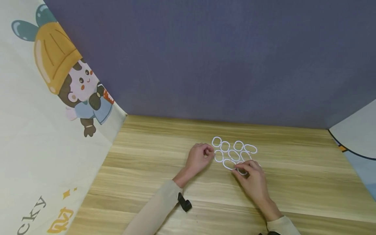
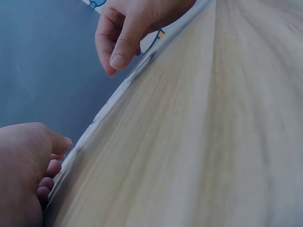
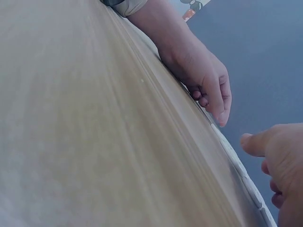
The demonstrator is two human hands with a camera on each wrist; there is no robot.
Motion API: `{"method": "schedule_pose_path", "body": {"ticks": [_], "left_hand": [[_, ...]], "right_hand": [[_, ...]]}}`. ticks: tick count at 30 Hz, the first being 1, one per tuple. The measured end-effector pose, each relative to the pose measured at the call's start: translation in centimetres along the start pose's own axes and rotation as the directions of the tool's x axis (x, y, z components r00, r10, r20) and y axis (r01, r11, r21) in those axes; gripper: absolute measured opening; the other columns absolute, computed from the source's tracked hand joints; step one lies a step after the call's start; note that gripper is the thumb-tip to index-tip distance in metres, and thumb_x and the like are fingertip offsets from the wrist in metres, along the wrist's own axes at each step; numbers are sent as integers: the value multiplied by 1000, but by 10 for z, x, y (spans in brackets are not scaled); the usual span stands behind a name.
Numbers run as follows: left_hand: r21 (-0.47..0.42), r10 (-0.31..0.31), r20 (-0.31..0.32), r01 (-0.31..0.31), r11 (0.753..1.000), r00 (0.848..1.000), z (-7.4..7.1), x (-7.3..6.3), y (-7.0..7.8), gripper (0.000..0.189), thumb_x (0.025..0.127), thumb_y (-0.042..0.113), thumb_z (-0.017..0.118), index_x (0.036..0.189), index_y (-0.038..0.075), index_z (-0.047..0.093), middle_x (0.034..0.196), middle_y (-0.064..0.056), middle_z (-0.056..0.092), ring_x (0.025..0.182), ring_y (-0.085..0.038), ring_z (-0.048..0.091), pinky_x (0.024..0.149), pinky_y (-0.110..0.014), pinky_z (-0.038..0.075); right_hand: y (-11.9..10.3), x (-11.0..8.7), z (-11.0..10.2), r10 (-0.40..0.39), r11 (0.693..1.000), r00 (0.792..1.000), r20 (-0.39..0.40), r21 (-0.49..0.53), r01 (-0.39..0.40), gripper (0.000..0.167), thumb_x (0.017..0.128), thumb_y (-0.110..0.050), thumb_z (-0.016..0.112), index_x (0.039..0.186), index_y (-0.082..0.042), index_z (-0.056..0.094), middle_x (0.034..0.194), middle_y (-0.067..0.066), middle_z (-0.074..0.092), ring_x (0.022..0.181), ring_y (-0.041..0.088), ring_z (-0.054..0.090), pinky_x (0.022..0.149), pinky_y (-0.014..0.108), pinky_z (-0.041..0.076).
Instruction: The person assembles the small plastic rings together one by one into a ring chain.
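Observation:
Several thin white oval rings (image 1: 234, 155) lie flat in a loose cluster on the wooden table, close together or touching; some show a small gap. My left hand (image 1: 199, 158) rests at the cluster's left edge, fingers loosely curled, fingertips beside the leftmost rings. Over the near right side of the cluster is my right hand (image 1: 254, 179), thumb and forefinger close together above a ring (image 1: 242, 173) that it partly covers. In the left wrist view the right hand (image 2: 130, 35) hovers just above the rings, and I see nothing held in it. Edge-on, the rings (image 3: 236, 163) form a thin white strip.
The wood-grain table (image 1: 141, 156) reaches back to a dark blue-grey panel (image 1: 223, 65). A pale wall sheet with a cartoon figure (image 1: 79, 78) stands on the left. At the right edge hangs a pale sheet with a black curved line (image 1: 352, 152).

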State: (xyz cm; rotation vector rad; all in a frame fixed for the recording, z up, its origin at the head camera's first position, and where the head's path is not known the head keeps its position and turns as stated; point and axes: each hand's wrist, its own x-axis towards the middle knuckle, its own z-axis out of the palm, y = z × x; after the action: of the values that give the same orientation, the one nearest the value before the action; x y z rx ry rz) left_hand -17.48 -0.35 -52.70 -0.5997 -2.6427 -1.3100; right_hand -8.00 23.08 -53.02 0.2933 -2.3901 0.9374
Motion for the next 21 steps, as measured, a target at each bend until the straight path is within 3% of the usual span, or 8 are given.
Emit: {"method": "schedule_pose_path", "body": {"ticks": [7,13,21], "left_hand": [[87,4,-7,-3,996,1000,7,4,0,11,94,18,89,101,12,83,76,8,59,78,-10,53,81,-31,49],[121,-22,-22,24,992,1000,12,9,3,14,94,27,90,99,15,84,77,7,60,78,-10,53,76,-27,47],[157,-38,-29,42,987,999,12,11,7,18,91,29,93,93,16,81,79,6,61,80,-11,53,76,-28,47]], "right_hand": [[4,0,1,-37,999,999,13,-24,37,31,67,-1,104,90,-9,85,86,1,71,80,16,59,74,21,42],[8,3,1,-78,995,996,46,-65,81,30,68,-7,105,90,-10,86,81,-1,68,77,15,55,78,32,39],[16,9,3,-96,993,994,61,-69,100,27,70,-11,104,90,-11,86,83,-3,70,75,14,56,78,32,39]]}}
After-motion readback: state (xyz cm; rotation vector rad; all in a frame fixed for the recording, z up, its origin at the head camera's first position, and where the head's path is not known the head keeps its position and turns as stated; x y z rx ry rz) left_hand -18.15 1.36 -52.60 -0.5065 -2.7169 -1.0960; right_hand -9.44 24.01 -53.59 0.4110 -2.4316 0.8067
